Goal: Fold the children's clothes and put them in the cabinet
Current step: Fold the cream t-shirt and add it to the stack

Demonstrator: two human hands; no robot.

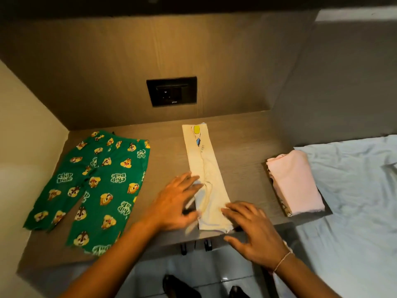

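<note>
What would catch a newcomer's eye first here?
The green trousers with cartoon print, spread flat on the desk's left side. Next, both hands, left hand and right hand, pressing the near end of a cream garment folded into a long strip at centre. A folded pink pile sits right.

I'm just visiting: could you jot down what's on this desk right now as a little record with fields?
surface: wooden desk beside a bed
left: green cartoon trousers, spread flat, unfolded
middle: cream garment, folded into a long strip
right: pink folded clothes, stacked at the desk edge
left hand: flat, on the strip's left edge
right hand: flat, fingertips on the strip's near end
wall: black socket
</note>
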